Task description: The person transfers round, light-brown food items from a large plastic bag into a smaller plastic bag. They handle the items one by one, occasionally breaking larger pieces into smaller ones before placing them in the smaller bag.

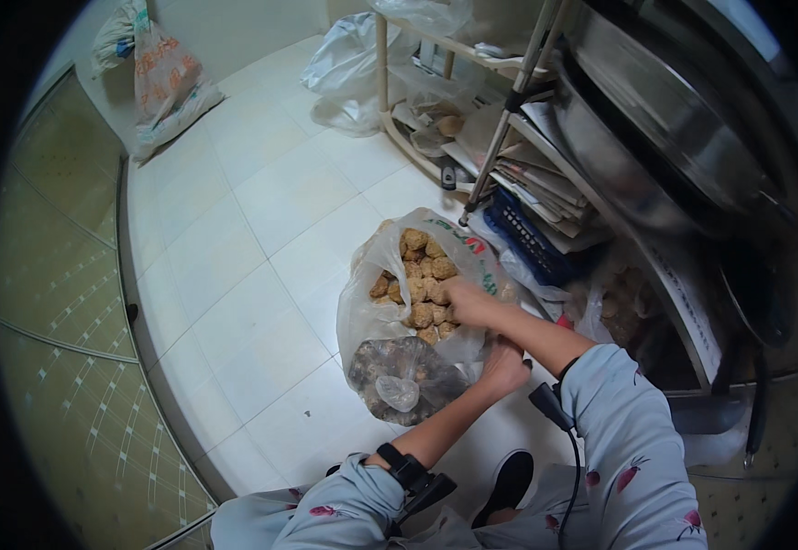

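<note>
A large translucent plastic bag (364,317) with printing on its side stands on the floor, its mouth wide. Rough, round tan balls (421,289), food by their look, fill it. My right hand (471,302) reaches in from the right and touches the balls there; its fingertips are partly hidden. Lower down, my left hand (507,364) is closed at the bag's near right rim, with the fingers mostly out of sight. A knotted clear bag of dark, lumpy pieces (395,378) rests against the near side of the large bag.
At right is a rack (381,69) with stacked papers (543,182), a blue plastic basket (526,234) and large metal pans (646,130). White plastic bags (350,69) lie behind. A printed sack (165,89) leans on the wall; a patterned cabinet door (82,289) borders the left.
</note>
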The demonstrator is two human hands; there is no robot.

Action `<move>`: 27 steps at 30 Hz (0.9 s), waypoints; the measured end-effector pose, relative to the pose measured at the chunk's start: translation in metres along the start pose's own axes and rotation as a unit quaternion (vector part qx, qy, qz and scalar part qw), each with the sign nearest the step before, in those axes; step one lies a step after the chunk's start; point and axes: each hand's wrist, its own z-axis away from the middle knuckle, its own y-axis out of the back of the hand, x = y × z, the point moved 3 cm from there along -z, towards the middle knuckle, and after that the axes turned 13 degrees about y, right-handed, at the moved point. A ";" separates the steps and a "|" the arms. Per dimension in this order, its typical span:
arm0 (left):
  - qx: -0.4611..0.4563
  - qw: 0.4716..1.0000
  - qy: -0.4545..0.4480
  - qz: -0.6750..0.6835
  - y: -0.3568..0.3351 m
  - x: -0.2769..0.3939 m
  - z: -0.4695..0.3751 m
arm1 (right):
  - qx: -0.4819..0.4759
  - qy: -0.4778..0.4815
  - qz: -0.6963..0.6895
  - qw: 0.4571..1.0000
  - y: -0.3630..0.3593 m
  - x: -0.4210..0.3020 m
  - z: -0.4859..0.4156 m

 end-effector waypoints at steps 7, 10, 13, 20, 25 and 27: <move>0.179 0.957 -0.010 -0.229 0.026 -0.029 0.034 | 0.100 -0.063 0.069 0.991 -0.035 0.043 0.011; 0.106 0.966 -0.001 -0.234 0.009 -0.060 0.015 | 0.061 -0.045 0.143 0.987 -0.050 0.028 -0.003; 0.085 0.983 -0.063 -0.153 0.001 -0.079 0.004 | 0.034 -0.083 0.131 0.987 -0.056 0.031 -0.013; 0.097 0.985 -0.030 -0.136 -0.001 -0.070 0.012 | -0.018 -0.088 0.000 0.996 -0.042 0.050 -0.019; 0.103 0.985 -0.009 -0.136 0.004 -0.062 0.018 | 0.027 -0.086 -0.085 0.992 -0.036 0.046 -0.014; 0.106 0.985 -0.012 -0.137 0.005 -0.062 0.018 | 0.082 -0.034 -0.136 0.987 -0.030 0.037 -0.012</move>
